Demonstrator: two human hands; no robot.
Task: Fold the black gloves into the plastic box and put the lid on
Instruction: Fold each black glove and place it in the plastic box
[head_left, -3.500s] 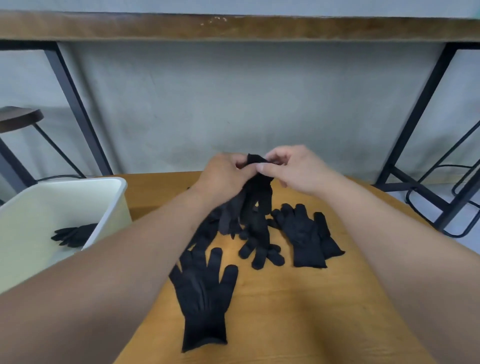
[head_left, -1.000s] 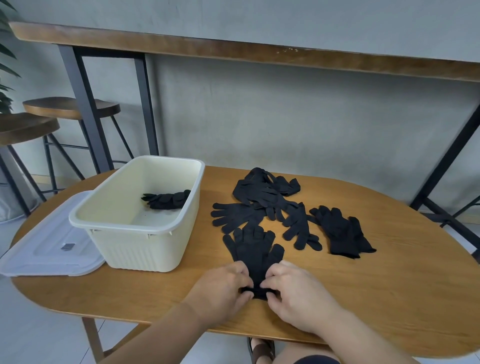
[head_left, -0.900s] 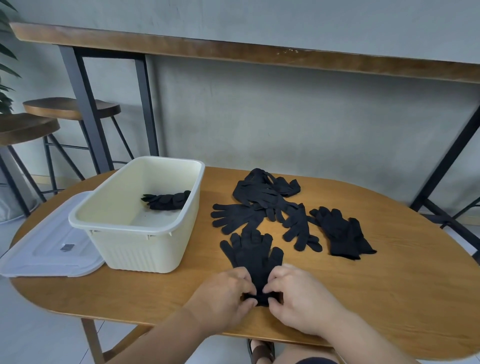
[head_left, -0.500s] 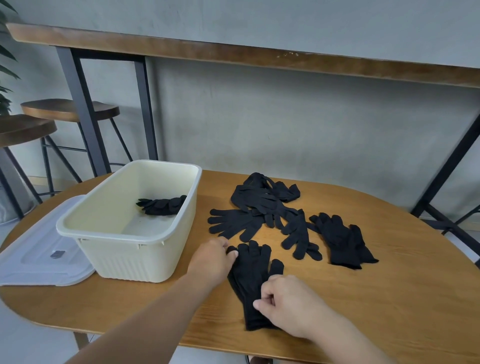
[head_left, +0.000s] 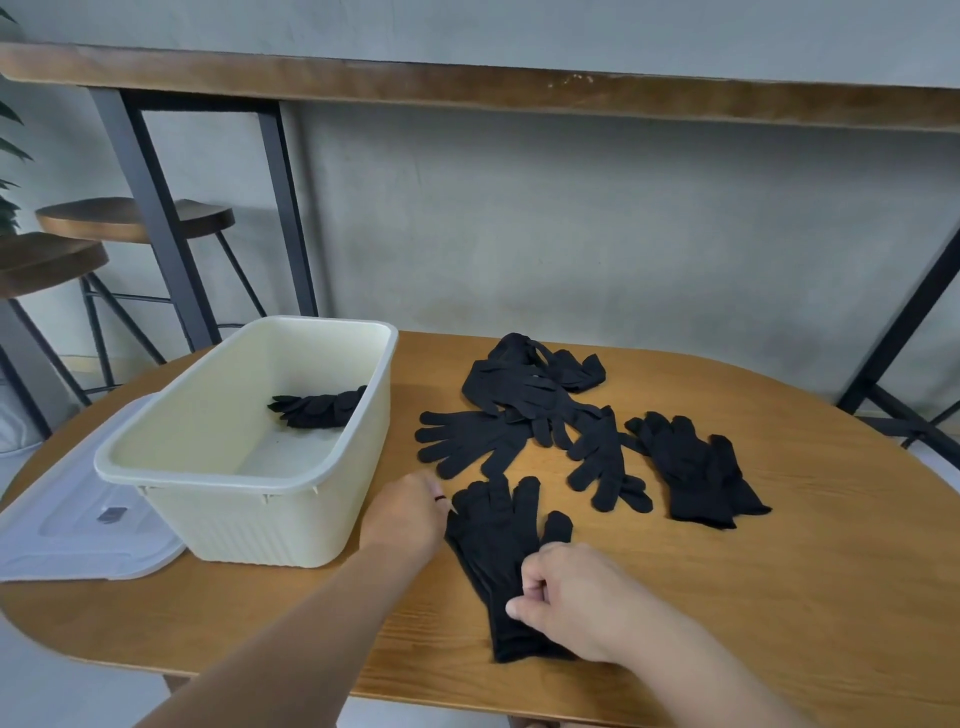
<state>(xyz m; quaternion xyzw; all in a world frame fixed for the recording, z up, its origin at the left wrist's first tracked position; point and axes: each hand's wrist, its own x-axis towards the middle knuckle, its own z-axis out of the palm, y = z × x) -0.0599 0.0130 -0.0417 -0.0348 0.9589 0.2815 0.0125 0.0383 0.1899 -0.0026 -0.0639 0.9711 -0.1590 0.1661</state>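
Since the earlier frames the left hand (head_left: 410, 514) has been moved up from the cuff to the fingertip end of the near glove (head_left: 498, 551), while the right hand (head_left: 563, 592) has been kept at the cuff end. The glove is laid flat on the table (head_left: 779, 597), fingers pointing away from the person, just right of the box (head_left: 244, 441). The cloth near the cuff is pinched between the thumb and curled fingers of the right hand. The left hand is seen from the back at the left edge of the glove's fingers; it touches or nearly touches them, but whether it is spread or pinching cannot be told, because its fingers are hidden. As to progress, only a small part appears to be done: one folded bundle (head_left: 319, 408) is lying in the far end of the box, against its right wall. Several loose gloves (head_left: 524, 400) are left in a heap farther back on the table, with a pair (head_left: 696, 473) to the right of them. The lid (head_left: 67, 525) is lying on the table left of the box, partly under its edge, and is not yet put on. The fold of the near glove seems to be the step in hand.
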